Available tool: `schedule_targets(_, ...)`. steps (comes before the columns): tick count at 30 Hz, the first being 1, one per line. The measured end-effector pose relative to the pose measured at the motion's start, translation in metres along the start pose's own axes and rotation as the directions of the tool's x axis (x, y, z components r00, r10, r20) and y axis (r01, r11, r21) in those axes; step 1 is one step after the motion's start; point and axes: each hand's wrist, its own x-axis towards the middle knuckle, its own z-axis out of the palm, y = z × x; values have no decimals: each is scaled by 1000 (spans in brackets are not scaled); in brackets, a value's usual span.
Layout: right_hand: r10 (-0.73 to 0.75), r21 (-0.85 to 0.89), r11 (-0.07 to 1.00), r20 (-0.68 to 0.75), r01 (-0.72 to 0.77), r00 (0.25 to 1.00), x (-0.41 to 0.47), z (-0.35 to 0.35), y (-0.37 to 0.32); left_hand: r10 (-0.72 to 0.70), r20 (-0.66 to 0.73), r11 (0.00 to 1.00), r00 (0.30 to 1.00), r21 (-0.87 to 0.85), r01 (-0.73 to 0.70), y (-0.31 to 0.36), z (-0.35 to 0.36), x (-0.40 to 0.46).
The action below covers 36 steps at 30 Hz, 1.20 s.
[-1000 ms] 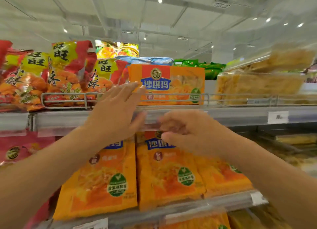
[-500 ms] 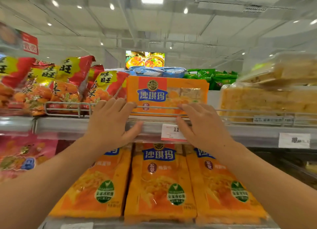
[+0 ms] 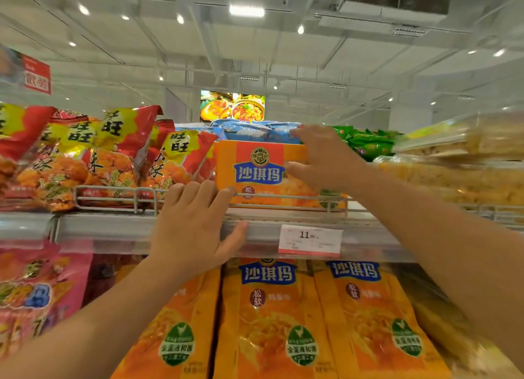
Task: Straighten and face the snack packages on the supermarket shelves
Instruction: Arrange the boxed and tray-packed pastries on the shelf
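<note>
Head view shows the left hand (image 3: 195, 225) laid on the front of the upper shelf (image 3: 136, 231), at about 7 o'clock from the orange box (image 3: 255, 174). Its fingers are straight and close together, their tips over the wire rail (image 3: 113, 198); the thumb is spread out to 3 o'clock along the shelf edge. It grips nothing and just rests there. The index tip lies at the box's lower left corner, though whether it touches the box cannot be told.

The right hand (image 3: 326, 158) is up at the box's right end. Its fingers are spread and gently bent, the upper ones reaching over the top edge toward the blue pack (image 3: 249, 131) behind, the thumb across the box front. It looks cupped round the box's upper right corner, but motion blur hides how firmly it holds.

The box stands upright behind the rail, facing front. At 9 o'clock from it lean red and yellow bags (image 3: 107, 154); at 3 o'clock lie clear packs (image 3: 465, 177), with green bags (image 3: 368, 143) behind. A price tag (image 3: 310, 240) reading 11.90 hangs at 5 o'clock from the box. Below the shelf stand orange bags (image 3: 272, 322) in a row, and a pink bag (image 3: 37, 290) at their 9 o'clock.
</note>
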Motion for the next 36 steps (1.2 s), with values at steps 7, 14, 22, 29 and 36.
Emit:
schedule_targets(7, 73, -118, 992, 288, -41, 955, 53, 19, -1, 10, 29, 1000, 1000, 0, -10, -3, 0, -1)
schedule_targets(14, 69, 4, 997, 430, -79, 900, 74, 10, -1, 40, -32, 999, 999, -18, -40, -6, 6, -2)
schedule_targets(22, -15, 78, 997, 474, -25, 880, 59, -24, -18, 29, -111, 999, 993, -14, -31, -4, 10, -3)
schedule_targets(29, -32, 91, 996, 408, -6, 912, 40, -35, -31, 15, -53, 1000, 999, -17, -16, -4, 7, -3)
schedule_targets(36, -159, -61, 985, 22, 160, 987, -15, -25, -32, 34, -81, 999, 996, -34, -36, -6, 11, -4)
